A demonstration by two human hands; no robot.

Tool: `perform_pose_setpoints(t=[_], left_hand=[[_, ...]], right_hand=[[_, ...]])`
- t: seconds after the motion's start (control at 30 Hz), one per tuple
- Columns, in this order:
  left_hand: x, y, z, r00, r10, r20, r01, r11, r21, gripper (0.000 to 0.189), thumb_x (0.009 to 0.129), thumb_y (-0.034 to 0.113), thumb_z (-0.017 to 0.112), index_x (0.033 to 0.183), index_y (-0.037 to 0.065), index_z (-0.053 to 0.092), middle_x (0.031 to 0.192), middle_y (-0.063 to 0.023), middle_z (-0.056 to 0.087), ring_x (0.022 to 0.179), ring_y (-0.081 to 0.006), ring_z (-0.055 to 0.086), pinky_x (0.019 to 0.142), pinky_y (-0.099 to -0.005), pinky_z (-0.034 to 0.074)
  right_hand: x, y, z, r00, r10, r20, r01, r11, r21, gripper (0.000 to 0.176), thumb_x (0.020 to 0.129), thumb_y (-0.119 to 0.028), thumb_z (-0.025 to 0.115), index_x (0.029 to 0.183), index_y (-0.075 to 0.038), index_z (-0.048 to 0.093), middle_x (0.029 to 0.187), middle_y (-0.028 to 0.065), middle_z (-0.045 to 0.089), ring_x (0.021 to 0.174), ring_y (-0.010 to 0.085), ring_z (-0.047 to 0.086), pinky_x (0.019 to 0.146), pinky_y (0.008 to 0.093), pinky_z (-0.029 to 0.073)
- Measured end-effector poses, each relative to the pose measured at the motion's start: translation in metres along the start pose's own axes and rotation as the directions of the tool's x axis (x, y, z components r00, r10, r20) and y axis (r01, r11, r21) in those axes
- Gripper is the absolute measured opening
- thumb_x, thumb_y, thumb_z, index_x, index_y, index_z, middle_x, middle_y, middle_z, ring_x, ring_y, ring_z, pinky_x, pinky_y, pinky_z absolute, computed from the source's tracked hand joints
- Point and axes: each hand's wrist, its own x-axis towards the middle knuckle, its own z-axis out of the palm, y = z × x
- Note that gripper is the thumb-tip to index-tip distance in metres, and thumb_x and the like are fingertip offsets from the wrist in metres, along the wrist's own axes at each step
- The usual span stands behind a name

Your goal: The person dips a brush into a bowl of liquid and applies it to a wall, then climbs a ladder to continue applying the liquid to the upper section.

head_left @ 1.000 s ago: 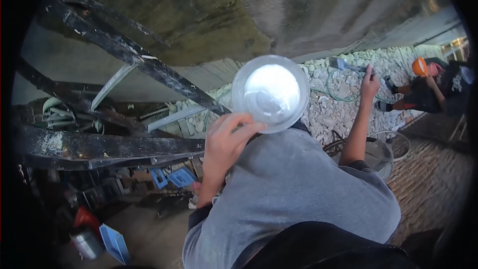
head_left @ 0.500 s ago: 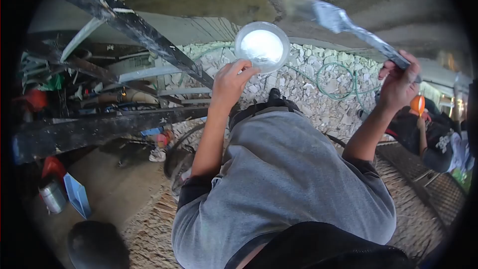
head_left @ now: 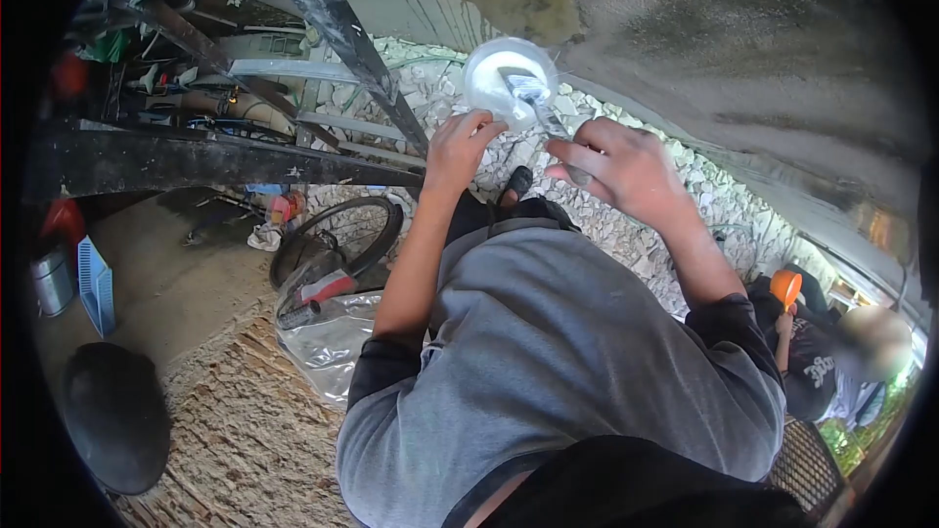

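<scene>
Both hands are raised in the upper middle of the frame, close to a rough concrete wall [head_left: 743,59]. At centre left, the left hand [head_left: 458,149] grips a round, pale container [head_left: 487,78] by its lower rim, thumb and fingers closed on the edge, with the open side turned toward the camera. Just to its right, the right hand [head_left: 618,168] is closed around the handle of a brush [head_left: 533,96]. The brush's paint-smeared head lies inside the container, against its whitish contents. The two hands are near each other but do not touch.

Below them, a grey shirt [head_left: 558,362] fills the lower middle of the frame. Pale stones [head_left: 641,230] cover the ground behind the hands. Black metal beams [head_left: 323,15] cross the upper left, and a bicycle wheel [head_left: 337,233] stands below them, just above a crumpled clear plastic sheet [head_left: 328,342]. At the left edge a metal can [head_left: 49,279] sits beside a blue plastic scoop [head_left: 95,284], and a dark round object [head_left: 112,416] lies in the lower left. In the lower right, another person [head_left: 831,372] crouches beside an orange cup [head_left: 785,286]; I cannot tell whether they hold it.
</scene>
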Motion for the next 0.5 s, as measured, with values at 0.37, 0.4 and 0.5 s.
perform_pose_setpoints(t=[0.37,0.4,0.5], left_hand=[[-0.043,-0.039,0.031,0.995,-0.104,0.003,0.104,0.994,0.037,0.027,0.078,0.006,0.068,0.102,0.016,0.076,0.099,-0.0031,0.066,0.091,-0.0256,0.068,0.079,-0.0403,0.054],[-0.043,-0.045,0.035,0.994,-0.112,0.013,0.112,0.993,0.048,0.027,0.079,0.006,0.069,0.102,0.016,0.076,0.1,-0.0033,0.067,0.091,-0.0262,0.068,0.079,-0.0407,0.054],[-0.048,-0.071,0.051,0.993,-0.115,0.023,0.115,0.993,0.031,0.026,0.079,0.006,0.068,0.102,0.016,0.076,0.102,-0.0034,0.066,0.091,-0.0276,0.067,0.08,-0.0414,0.054]], right_hand=[[-0.017,0.018,0.056,0.806,0.53,0.265,-0.552,0.834,0.009,0.03,0.101,-0.024,0.056,0.117,0.002,0.057,0.088,0.0242,0.069,0.084,0.0439,0.069,0.077,0.0522,0.054],[-0.018,0.022,0.061,0.766,0.577,0.282,-0.615,0.786,0.063,0.032,0.103,-0.025,0.055,0.118,0.003,0.057,0.089,0.0257,0.069,0.086,0.0458,0.068,0.079,0.0533,0.053],[-0.021,0.025,0.074,0.728,0.64,0.245,-0.682,0.711,0.172,0.035,0.106,-0.027,0.054,0.12,0.004,0.058,0.091,0.0279,0.069,0.09,0.0477,0.067,0.081,0.0543,0.051]])
